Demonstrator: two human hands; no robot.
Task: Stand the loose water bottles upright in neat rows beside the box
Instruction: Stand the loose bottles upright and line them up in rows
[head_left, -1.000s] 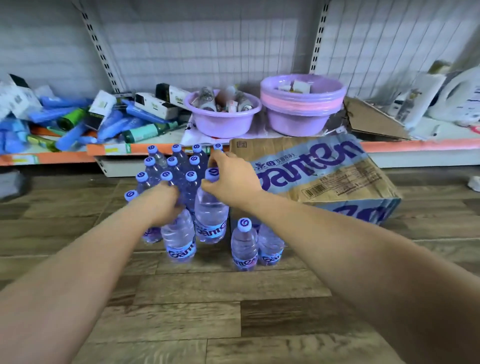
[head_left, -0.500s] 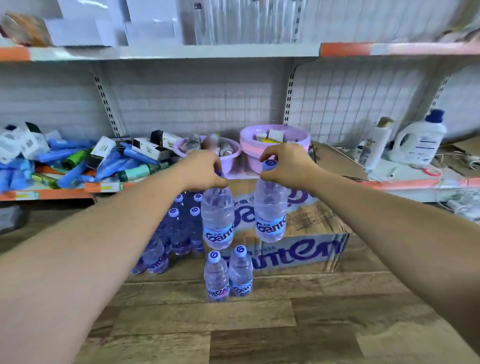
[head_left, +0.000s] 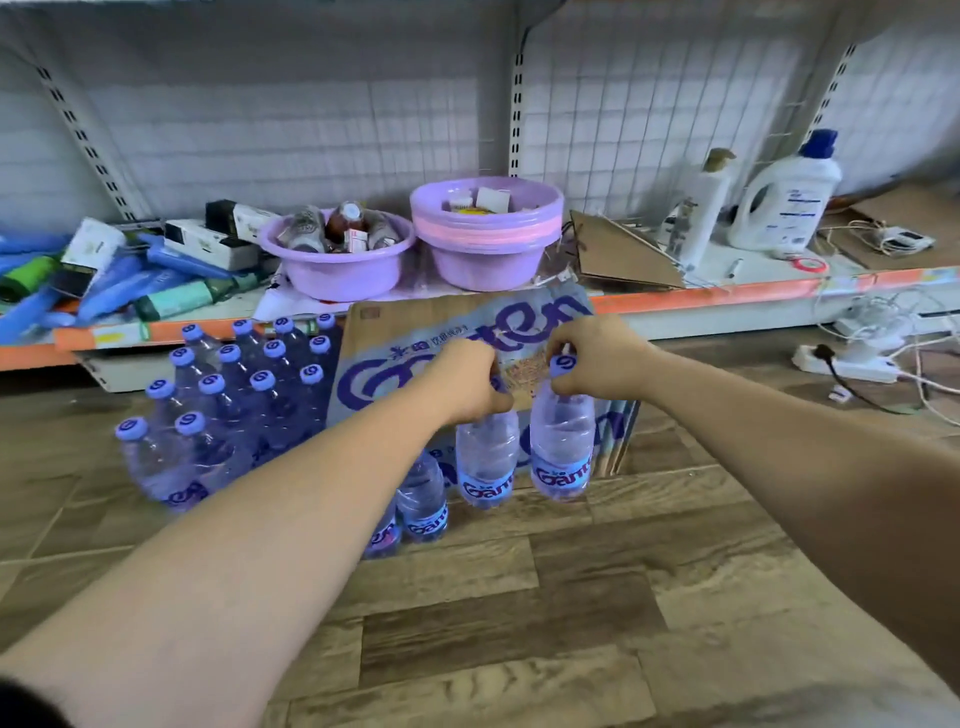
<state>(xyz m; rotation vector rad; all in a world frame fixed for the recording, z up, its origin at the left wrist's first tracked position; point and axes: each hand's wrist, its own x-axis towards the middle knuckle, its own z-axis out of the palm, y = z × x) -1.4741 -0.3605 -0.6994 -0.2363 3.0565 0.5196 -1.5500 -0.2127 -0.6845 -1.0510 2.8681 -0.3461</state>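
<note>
Beside the cardboard box (head_left: 374, 332) on the wooden floor (head_left: 519, 623), a block of capped water bottles (head_left: 234, 405) stands upright in rows, just left of the box and touching it. The left hand (head_left: 470, 382) grips one bottle (head_left: 485, 457) by its neck, fingers curled over the cap. The right hand (head_left: 592, 358) pinches a second bottle (head_left: 561, 447) under its blue cap. Both bottles hang upright, side by side, in front of the box; whether their bases touch the floor cannot be told. Two more bottles (head_left: 422, 499) stand just left of them, one partly hidden by the left forearm. Behind the box, a low shelf (head_left: 727, 291) carries purple basins (head_left: 337, 270) and a white detergent jug (head_left: 784, 202).
</note>
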